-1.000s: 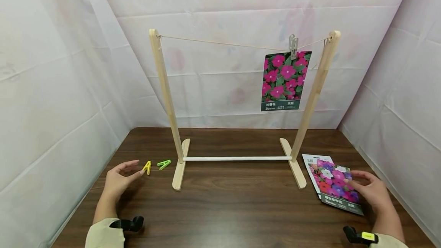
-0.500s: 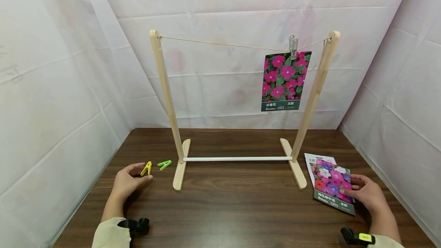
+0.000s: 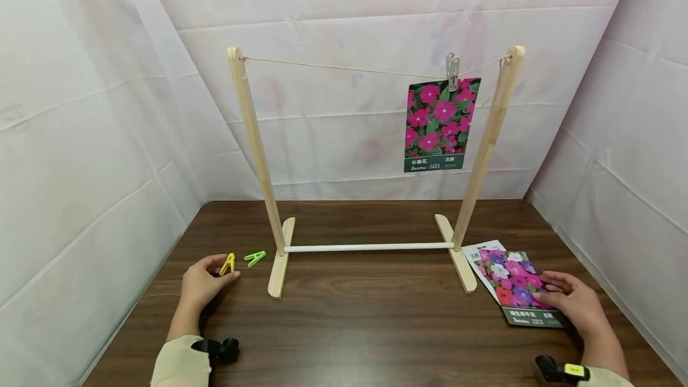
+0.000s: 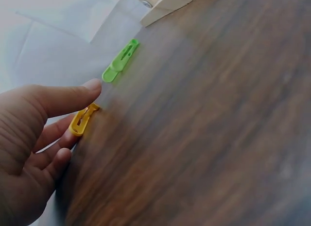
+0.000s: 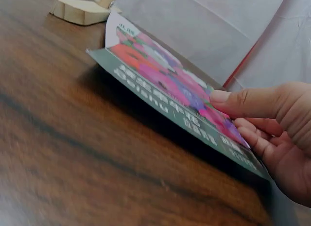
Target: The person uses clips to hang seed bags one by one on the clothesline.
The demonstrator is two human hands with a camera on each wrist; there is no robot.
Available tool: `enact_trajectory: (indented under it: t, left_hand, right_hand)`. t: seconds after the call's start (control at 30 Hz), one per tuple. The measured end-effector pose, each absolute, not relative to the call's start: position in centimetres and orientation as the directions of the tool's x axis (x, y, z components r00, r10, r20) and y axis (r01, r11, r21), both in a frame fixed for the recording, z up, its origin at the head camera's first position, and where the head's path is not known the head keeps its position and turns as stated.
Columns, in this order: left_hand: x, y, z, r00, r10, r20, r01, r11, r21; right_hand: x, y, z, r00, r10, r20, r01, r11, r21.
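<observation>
So the right hand (image 3: 572, 303) has a mixed-color Beishu flower card (image 3: 518, 282) pinched by its right edge, thumb on top, partly over a whitish card (image 3: 475, 252) on the table (image 3: 349, 327). Left hand (image 3: 203, 282) is loose, thumb and fingers parted around a yellow clothespin (image 3: 228, 263); can't tell if they're touching it. Just past that, a green clothespin (image 3: 255, 258). Then the wooden stand (image 3: 258, 154), with a pink flower card (image 3: 441, 121) clipped by a gray clothespin (image 3: 452, 72) to its string (image 3: 338, 67).

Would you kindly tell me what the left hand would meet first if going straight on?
Most likely the yellow clothespin, right at the left hand; whether they touch is hard to tell.
</observation>
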State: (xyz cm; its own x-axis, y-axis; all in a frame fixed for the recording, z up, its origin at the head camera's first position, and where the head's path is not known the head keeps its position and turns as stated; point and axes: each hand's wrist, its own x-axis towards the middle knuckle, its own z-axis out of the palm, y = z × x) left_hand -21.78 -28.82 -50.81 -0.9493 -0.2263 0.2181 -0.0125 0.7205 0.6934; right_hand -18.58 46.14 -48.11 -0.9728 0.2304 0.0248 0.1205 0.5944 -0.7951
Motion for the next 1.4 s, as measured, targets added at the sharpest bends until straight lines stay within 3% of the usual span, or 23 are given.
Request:
enact_trajectory:
  t: [0.2,0.4,0.6,0.87,1.4]
  left_hand:
    - [-21.9,-28.6,-51.0,-0.929,-0.256,0.267,-0.006,0.733,0.681]
    - [-21.4,-29.0,-51.1,-0.924,-0.309,0.226,-0.062,0.702,0.709]
    - [-21.0,-29.5,-51.2,-0.931,-0.325,0.167,-0.104,0.674,0.731]
    - [-20.7,-29.7,-51.2,-0.933,-0.313,0.176,-0.105,0.707,0.700]
    - [-20.8,-29.4,-51.2,-0.906,-0.400,0.140,-0.112,0.545,0.831]
  right_hand:
    - [-18.5,46.3,-48.1,-0.977,0.214,0.003,0.127,0.592,-0.796]
    - [-18.5,46.4,-47.9,-0.969,0.245,-0.032,0.178,0.601,-0.779]
    - [-18.5,46.3,-48.0,-0.968,0.249,0.019,0.141,0.610,-0.779]
    - [-18.6,46.3,-48.3,-0.970,0.238,0.056,0.110,0.632,-0.767]
    - [-18.4,46.4,-47.9,-0.969,0.248,0.026,0.140,0.630,-0.764]
